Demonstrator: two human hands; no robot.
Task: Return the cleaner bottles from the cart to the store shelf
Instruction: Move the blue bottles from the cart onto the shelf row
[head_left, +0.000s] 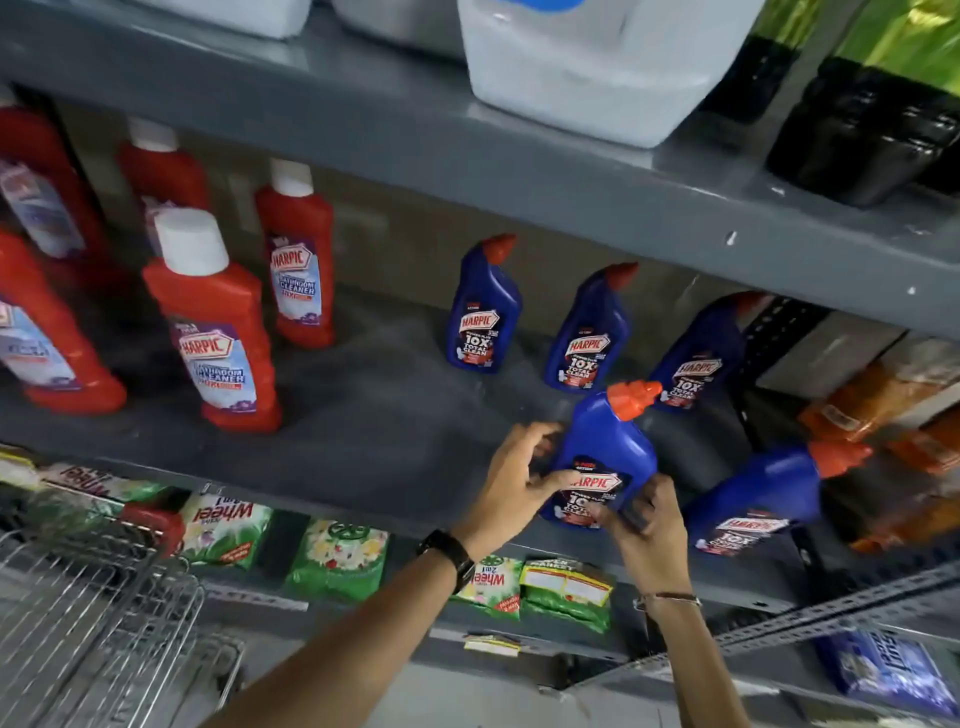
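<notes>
At the far left the silver wire shopping cart (88, 613) sits below the grey metal store shelf (363, 447), on which red plastic bathroom-cleaner bottles with white caps (213, 322) stand upright. Further right, three blue plastic toilet-cleaner bottles with red angled caps (483, 306) stand in a row near the back of the same shelf.

The left forearm rises from the lower middle, a black wristwatch (449, 556) on the wrist. The left hand (511, 488) is bent inward at the shelf's front edge, fingers spread and curled, thumb and fingertips touching the left side of a blue plastic cleaner bottle with an orange-red cap (602, 447). That bottle stands on the shelf near its front edge, leaning slightly.

The right hand (647, 530), a thin bracelet (667, 600) at its wrist, reaches up from below with its fingers curled against the bottle's lower right label. Just right, another blue bottle (763, 493) leans, untouched.
</notes>
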